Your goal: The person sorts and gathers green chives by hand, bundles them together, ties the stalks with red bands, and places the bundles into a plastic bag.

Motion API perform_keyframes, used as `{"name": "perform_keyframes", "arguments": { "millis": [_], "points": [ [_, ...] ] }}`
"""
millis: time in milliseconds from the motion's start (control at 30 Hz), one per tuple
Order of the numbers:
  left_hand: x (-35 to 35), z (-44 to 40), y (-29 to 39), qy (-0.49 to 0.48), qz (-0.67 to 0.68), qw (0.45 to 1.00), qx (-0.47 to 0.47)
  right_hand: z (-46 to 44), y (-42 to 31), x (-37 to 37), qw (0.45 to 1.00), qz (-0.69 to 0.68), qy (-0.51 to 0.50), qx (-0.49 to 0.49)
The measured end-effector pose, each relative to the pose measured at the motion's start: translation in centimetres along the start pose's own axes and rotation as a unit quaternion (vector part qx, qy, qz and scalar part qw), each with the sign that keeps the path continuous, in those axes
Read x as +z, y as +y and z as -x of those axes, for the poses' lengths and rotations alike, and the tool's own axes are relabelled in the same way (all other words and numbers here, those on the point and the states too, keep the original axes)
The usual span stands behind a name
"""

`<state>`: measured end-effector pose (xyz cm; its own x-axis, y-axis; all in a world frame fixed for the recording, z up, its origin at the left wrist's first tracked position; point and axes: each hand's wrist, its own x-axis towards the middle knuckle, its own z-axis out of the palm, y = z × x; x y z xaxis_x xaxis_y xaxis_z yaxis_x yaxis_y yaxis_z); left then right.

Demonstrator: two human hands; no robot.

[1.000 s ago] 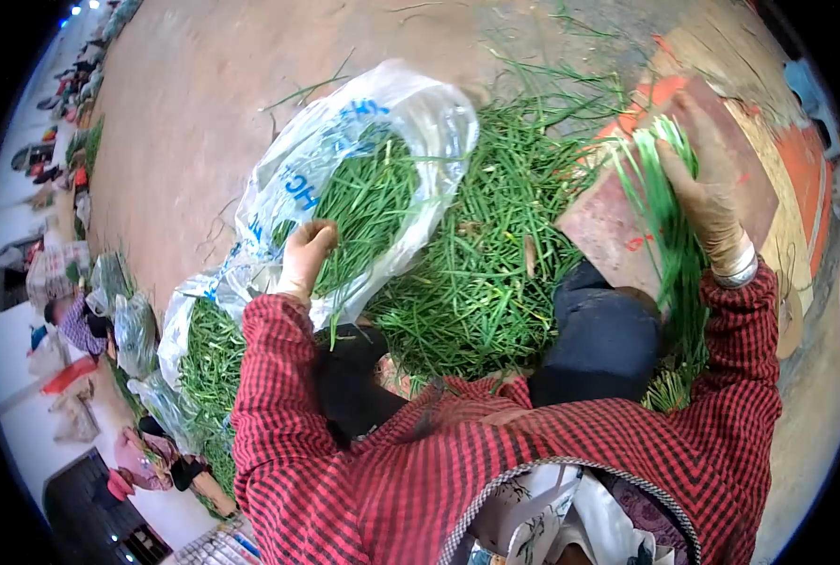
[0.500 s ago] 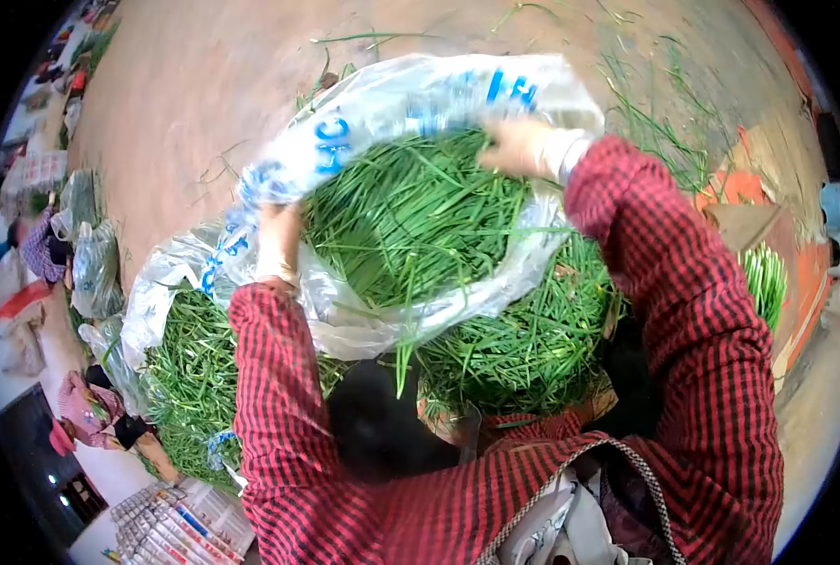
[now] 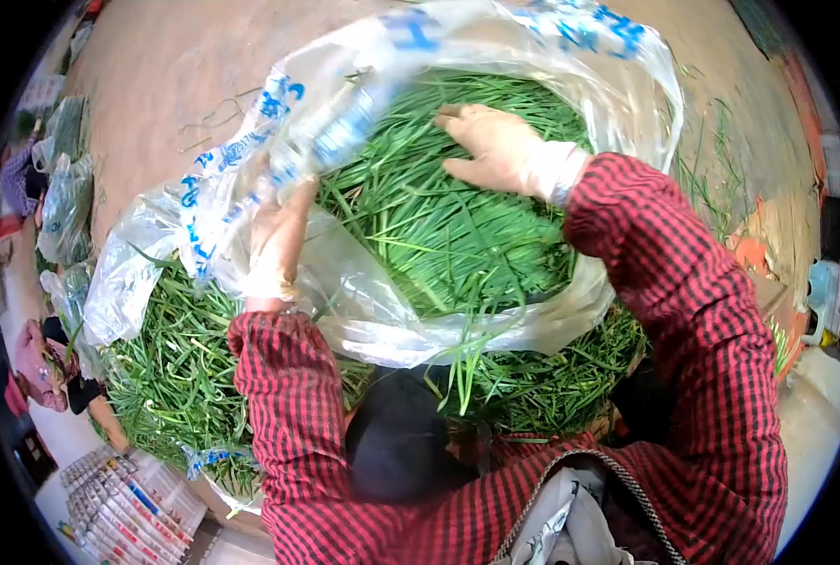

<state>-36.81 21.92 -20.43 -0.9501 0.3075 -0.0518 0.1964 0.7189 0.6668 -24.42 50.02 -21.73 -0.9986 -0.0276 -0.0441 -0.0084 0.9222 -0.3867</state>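
Note:
A clear plastic bag [image 3: 363,344] with blue lettering lies wide open in front of me, filled with long green stalks [image 3: 476,235]. My right hand [image 3: 500,151], gloved, rests on top of these stalks with its fingers spread. At the bag's left side, my left hand [image 3: 280,231] is against the plastic; its fingertips are partly covered by the blurred film, with the plastic gathered at them. A few stalks hang over the bag's near rim. More loose greens [image 3: 570,381] lie beneath and in front of the bag.
Another heap of greens [image 3: 175,367] in plastic is at my left. Newspapers [image 3: 133,508] lie at the lower left. A person in pink [image 3: 41,367] sits at the far left near filled bags [image 3: 65,207]. A light blue object [image 3: 823,299] stands at the far right.
My right hand has come from the bunch at the right to the stalks inside the bag. The bag now spreads wider, its far rim further out and to the right.

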Motion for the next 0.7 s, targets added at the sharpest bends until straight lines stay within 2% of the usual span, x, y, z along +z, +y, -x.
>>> {"name": "perform_keyframes", "arguments": {
  "millis": [67, 100, 133, 167, 200, 233, 267, 300, 367, 433, 467, 533, 567, 600, 667, 700],
  "points": [
    [-1.7, -0.1, -2.6, 0.021, -0.043, 0.996, 0.072, -2.9, -3.2, -0.5, 0.997, 0.024, -0.071, 0.013],
    [-1.3, -0.1, -1.9, -0.005, 0.146, 0.989, 0.016, -4.8, -5.0, -1.4, 0.995, -0.026, -0.098, -0.014],
    [-0.8, -0.8, -5.6, -0.003, 0.145, 0.989, 0.012, -5.7, -5.5, -1.0, 0.992, -0.062, -0.101, -0.053],
    [0.1, -1.7, -11.8, -0.037, -0.007, 0.994, 0.105, -6.7, -5.9, -0.7, 0.985, -0.098, -0.106, -0.092],
    [0.5, -1.6, -10.8, -0.067, 0.155, 0.984, 0.063, -7.7, -6.3, 0.5, 0.980, -0.113, -0.103, -0.124],
    [0.9, -1.5, -9.6, -0.084, 0.338, 0.937, 0.012, -9.0, -6.9, 1.8, 0.981, -0.103, -0.094, -0.135],
    [1.2, -1.4, -8.4, -0.085, 0.486, 0.869, -0.039, -10.1, -7.5, 3.3, 0.983, -0.081, -0.086, -0.137],
    [-0.4, -0.8, -3.0, -0.061, 0.342, 0.938, -0.002, -11.1, -8.0, 4.6, 0.987, -0.054, -0.081, -0.129],
    [-0.3, -0.9, -1.9, -0.056, 0.251, 0.966, 0.017, -13.1, -7.5, 6.6, 0.993, -0.004, -0.086, -0.081],
    [0.1, -1.3, -2.6, -0.054, 0.221, 0.973, 0.025, -14.6, -6.2, 7.7, 0.995, 0.017, -0.096, -0.023],
    [0.2, -1.4, -3.0, -0.051, 0.210, 0.976, 0.027, -15.2, -5.6, 8.3, 0.993, -0.007, -0.114, -0.009],
    [-0.1, -1.6, -3.3, -0.048, 0.198, 0.979, 0.028, -16.6, -5.4, 8.9, 0.933, -0.204, -0.295, 0.016],
    [-0.2, -1.6, -3.3, -0.049, 0.195, 0.979, 0.029, -16.9, -5.7, 9.5, 0.933, -0.204, -0.297, 0.015],
    [-0.3, -1.6, -3.3, -0.048, 0.190, 0.980, 0.030, -17.0, -7.0, 9.0, 0.945, -0.036, -0.326, -0.018],
    [-0.5, -1.8, -3.4, -0.046, 0.185, 0.981, 0.033, -17.1, -7.7, 8.4, 0.927, 0.136, -0.345, -0.052],
    [-0.5, -1.8, -3.4, -0.047, 0.184, 0.981, 0.033, -16.7, -7.2, 8.3, 0.946, 0.089, -0.309, -0.046]
  ]
}}
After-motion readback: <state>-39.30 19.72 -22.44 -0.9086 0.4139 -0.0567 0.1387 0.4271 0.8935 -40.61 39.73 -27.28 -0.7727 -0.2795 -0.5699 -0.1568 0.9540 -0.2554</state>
